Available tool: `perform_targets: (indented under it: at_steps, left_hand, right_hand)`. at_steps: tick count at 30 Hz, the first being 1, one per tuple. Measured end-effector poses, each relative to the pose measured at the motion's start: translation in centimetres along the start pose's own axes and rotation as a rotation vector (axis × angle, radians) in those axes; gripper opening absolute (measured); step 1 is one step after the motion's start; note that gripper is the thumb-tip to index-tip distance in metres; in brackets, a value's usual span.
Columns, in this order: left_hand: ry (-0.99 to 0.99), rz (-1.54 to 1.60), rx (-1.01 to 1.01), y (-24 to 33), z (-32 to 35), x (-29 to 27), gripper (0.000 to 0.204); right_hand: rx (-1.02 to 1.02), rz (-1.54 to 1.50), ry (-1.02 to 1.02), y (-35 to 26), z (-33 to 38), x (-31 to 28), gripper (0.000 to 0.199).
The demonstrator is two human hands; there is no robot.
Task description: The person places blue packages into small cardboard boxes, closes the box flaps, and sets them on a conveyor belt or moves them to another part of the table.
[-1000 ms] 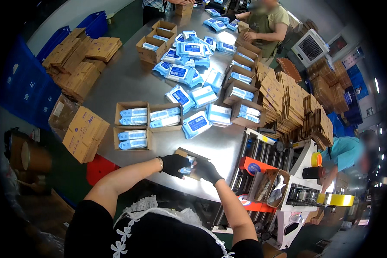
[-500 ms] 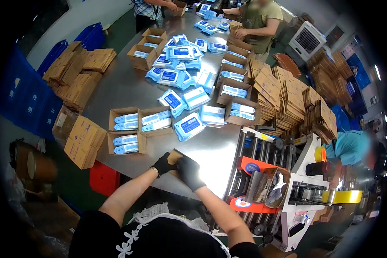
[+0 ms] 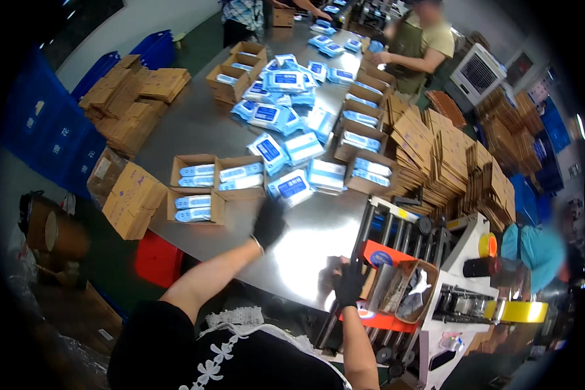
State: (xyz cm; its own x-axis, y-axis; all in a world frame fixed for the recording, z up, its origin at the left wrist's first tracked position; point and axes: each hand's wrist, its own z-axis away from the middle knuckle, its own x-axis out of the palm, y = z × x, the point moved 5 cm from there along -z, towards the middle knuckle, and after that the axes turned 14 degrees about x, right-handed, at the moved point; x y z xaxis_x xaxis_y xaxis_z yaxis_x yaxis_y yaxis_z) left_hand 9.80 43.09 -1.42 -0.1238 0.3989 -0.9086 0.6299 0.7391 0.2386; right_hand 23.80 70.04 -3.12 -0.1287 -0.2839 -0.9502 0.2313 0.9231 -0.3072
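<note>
My left hand (image 3: 270, 222), in a dark glove, reaches over the steel table and is smeared by motion. It is nearest to a blue-and-white wipes pack (image 3: 291, 188) lying flat; whether it touches the pack I cannot tell. At the table's right edge is my gloved right hand (image 3: 350, 284), its fingers stretched forward along a small cardboard box (image 3: 368, 283). That box sits at the roller machine (image 3: 385, 224), between its red-orange guides, and is partly hidden. Left of my left hand stand open boxes (image 3: 220, 209) with wipes packs upright inside.
Loose wipes packs (image 3: 285, 81) are heaped mid-table. More filled boxes (image 3: 361, 142) line the right edge, beside stacked flat cartons (image 3: 435, 149). A carton stack (image 3: 133, 201) and a red stool (image 3: 158, 260) stand left. Co-workers are at the far end and right.
My hands have parted. The right has moved right with the small box to the roller machine; the left has let go and moved forward toward the wipes packs. The view has shifted slightly.
</note>
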Motion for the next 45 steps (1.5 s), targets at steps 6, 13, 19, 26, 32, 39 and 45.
perform_targets:
  at_steps: [6,13,19,26,32,39,45]
  left_hand:
    - [0.039,-0.326,-0.120,-10.0,0.9,-3.9,0.008]
    - [-0.204,-0.094,-0.028,3.4,8.5,-5.1,0.009]
    - [-0.132,0.203,-0.128,-2.0,9.7,-11.8,0.044]
    - [-0.566,0.442,0.482,-1.9,8.5,-6.8,0.055]
    - [0.045,0.511,-0.344,-7.6,11.0,-1.7,0.062]
    - [0.112,0.930,-0.456,-1.9,9.3,1.7,0.043]
    - [-0.171,1.174,-0.098,5.8,9.1,2.8,0.043]
  right_hand:
    - [0.029,-0.028,0.139,0.9,0.1,-1.7,0.051]
    - [-0.171,-0.279,-0.301,-18.0,0.2,0.8,0.043]
    - [-0.259,-0.096,-0.318,-18.2,1.9,1.1,0.028]
    - [-0.564,0.104,-0.598,-23.0,-0.7,4.2,0.049]
    - [-0.286,-0.182,-0.689,-21.9,-5.3,6.3,0.038]
    - [-0.166,-0.135,0.015,-24.0,-2.7,0.1,0.044]
    - [-0.128,-0.072,-0.121,-13.2,2.3,1.5,0.070]
